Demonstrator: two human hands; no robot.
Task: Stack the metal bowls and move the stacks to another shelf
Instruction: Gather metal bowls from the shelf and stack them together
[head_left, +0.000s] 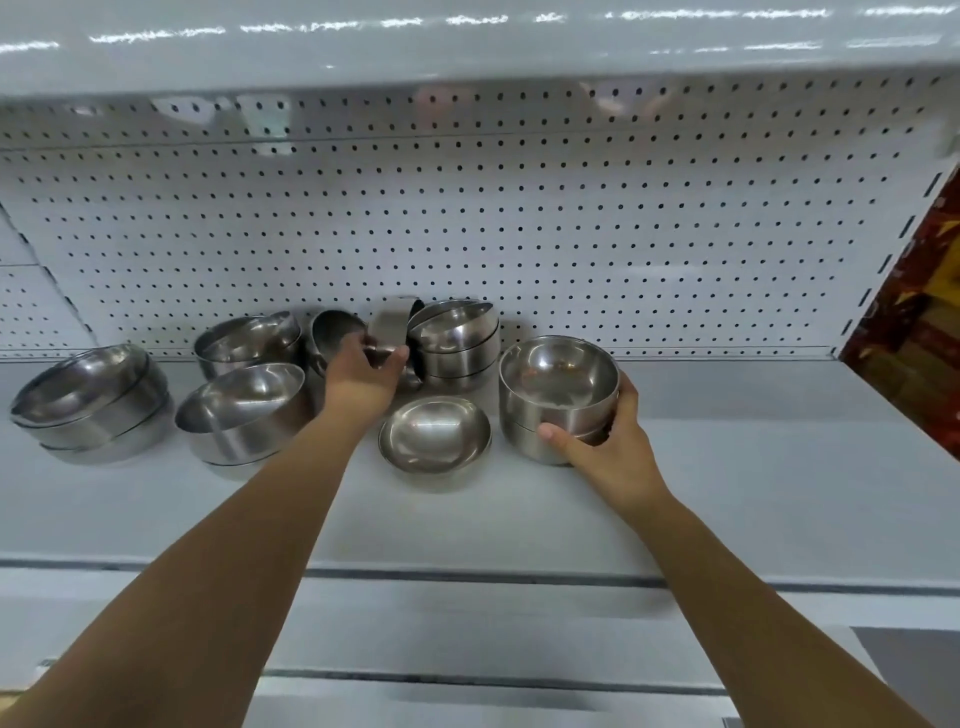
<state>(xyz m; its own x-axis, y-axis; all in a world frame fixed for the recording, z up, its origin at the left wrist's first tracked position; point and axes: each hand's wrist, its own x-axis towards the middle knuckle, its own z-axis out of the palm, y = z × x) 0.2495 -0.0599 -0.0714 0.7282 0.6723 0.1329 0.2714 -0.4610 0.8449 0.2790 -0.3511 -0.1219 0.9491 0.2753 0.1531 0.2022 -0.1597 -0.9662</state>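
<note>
On the pale grey metal shelf (727, 467), backed by a white pegboard panel (467, 218), a bunch of shiny stainless-steel bowls is spread out, some already nested and some loose.

Over on the right, a short stack of round steel bowls (558, 395) is gripped by the right hand (613, 457): the thumb is pressed on the near side low down, and the fingers are wrapped round the far right side. Whether the stack is resting on the shelf or lifted a bit can't be told, tbh.

Further back, a single steel bowl tipped on its side (389, 325) is clasped by the left hand (363, 379), fingers curled over its rim. It's held right between a small bowl lying on its side (332, 332) and a tall leaning stack of steel bowls (457, 338) against the pegboard, and looks to be touching that stack.

Just in front of the left hand, one shallow steel bowl (435, 434) is sat upright on its own, just beside the right-hand stack.

To the left, three more tilted stacks can be seen: a front stack of wide bowls (241, 415), a back stack (249, 343) behind it, and a far-left stack (91, 405) set well apart from the hands.

Above it all, a white upper shelf (467, 47) is hung across the top.
</note>
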